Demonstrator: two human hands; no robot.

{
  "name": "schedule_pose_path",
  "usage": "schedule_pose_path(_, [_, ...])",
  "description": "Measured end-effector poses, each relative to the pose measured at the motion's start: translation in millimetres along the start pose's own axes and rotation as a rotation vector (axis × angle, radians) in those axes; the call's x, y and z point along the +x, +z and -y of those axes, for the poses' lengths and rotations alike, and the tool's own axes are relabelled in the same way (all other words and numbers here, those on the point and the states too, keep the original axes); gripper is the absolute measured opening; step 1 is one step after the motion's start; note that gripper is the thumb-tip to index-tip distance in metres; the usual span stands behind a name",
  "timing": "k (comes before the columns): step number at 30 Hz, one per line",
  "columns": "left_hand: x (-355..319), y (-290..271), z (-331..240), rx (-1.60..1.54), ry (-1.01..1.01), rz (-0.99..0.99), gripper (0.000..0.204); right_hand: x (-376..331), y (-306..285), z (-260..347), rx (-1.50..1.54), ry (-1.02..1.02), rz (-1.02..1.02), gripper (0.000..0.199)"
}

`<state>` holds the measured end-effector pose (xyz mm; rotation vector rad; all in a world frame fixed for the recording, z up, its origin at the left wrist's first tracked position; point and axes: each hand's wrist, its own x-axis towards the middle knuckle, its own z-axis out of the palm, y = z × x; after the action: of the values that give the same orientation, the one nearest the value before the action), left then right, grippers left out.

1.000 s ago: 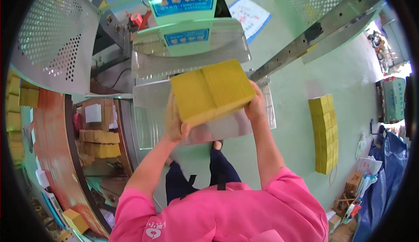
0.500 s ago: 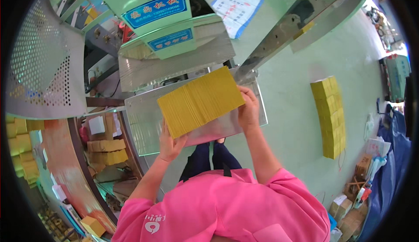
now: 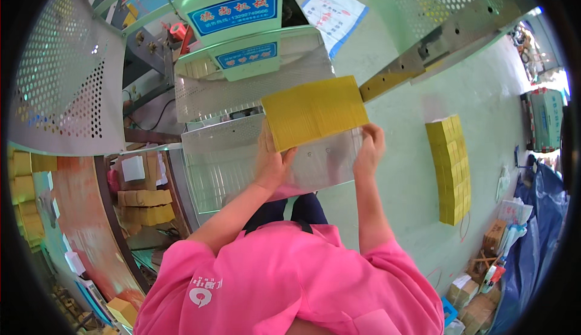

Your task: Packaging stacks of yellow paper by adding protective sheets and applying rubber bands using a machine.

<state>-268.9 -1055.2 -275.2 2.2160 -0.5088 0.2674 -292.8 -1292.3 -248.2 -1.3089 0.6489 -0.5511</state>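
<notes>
Between my two hands is a thick stack of yellow paper sheets (image 3: 318,112), tilted slightly up to its right. My left hand (image 3: 271,162) grips its left end, thumb along the near edge. At the right end my right hand (image 3: 370,149) is closed on the near corner, fingers curled. The stack is held over the right part of a shiny metal tray (image 3: 224,165) on a pale green machine (image 3: 236,8). A clear ridged guard (image 3: 248,75) hangs just beyond the tray. The undersides of the stack and some fingers are hidden.
Perforated panels (image 3: 72,87) flank the machine, and a metal bar (image 3: 442,39) juts in at upper right. On the floor to the right lies a block of yellow paper stacks (image 3: 449,169). A brown wooden bench (image 3: 97,214) and shelf with yellow bundles stand at left.
Both hands have moved the yellow stack to the right and slightly away from me, and it lies more level. The view has shifted a little as well.
</notes>
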Motion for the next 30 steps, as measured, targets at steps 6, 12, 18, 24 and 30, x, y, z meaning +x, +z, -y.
schedule_pose_path(6, [-0.5,-8.3,-2.1,-0.104,-0.070,0.003,0.086,-43.7,75.3,141.4,-0.788,-1.004,0.585,0.055])
schedule_pose_path(12, [11.0,-9.8,-13.8,-0.160,-0.170,-0.015,0.084,32.8,83.3,86.1,-1.260,-0.873,0.804,0.062])
schedule_pose_path(18, [-2.1,7.4,-12.8,-0.252,-0.293,-0.061,0.064,25.0,107.6,101.7,-1.115,-1.027,0.853,0.064])
schedule_pose_path(24, [7.1,12.1,-17.3,-0.220,-0.219,-0.055,0.044,29.4,90.4,90.3,-1.138,-0.954,0.903,0.056])
schedule_pose_path(30, [4.9,-4.0,-6.7,-0.386,-0.325,0.039,0.062,23.2,-12.2,89.3,-0.416,-0.632,0.504,0.037])
